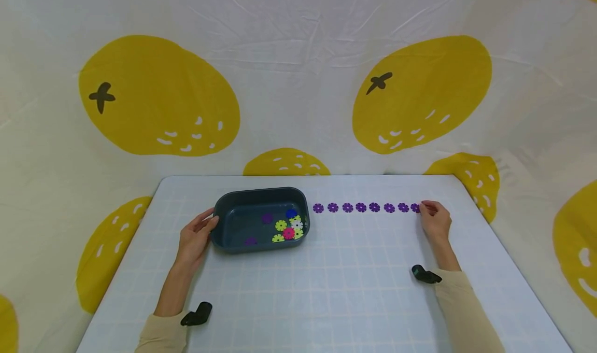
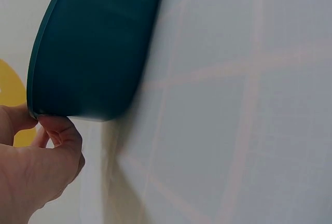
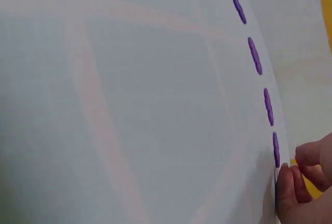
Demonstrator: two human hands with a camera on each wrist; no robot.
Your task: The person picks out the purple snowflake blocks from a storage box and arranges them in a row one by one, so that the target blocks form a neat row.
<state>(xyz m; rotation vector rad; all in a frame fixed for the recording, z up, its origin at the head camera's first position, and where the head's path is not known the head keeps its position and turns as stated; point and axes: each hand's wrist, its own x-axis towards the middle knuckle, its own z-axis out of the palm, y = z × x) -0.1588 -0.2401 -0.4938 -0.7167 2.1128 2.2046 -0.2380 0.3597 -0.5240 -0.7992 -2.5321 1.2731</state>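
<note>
A dark teal, rounded rectangular tray (image 1: pixel 233 227) stands on the table's left half. My left hand (image 1: pixel 193 240) grips its left end, thumb and fingers pinching the rim, as the left wrist view also shows. Inside the tray lie several flower-shaped discs: purple, yellow-green, a pink one (image 1: pixel 289 233), a blue one (image 1: pixel 291 213) and a white one. To its right runs a straight row of several purple flower discs (image 1: pixel 361 207), spaced apart. At the row's right end my right hand (image 1: pixel 436 222) touches the last purple disc (image 3: pixel 276 150) with its fingertips; the thumb stands apart.
The white table (image 1: pixel 354 296) bears a faint grid of lines. Behind and beside it hangs a pale cloth (image 1: pixel 298 99) printed with big yellow fruits. A black wrist camera (image 1: pixel 197 314) sits at the left sleeve, another (image 1: pixel 425 274) at the right sleeve.
</note>
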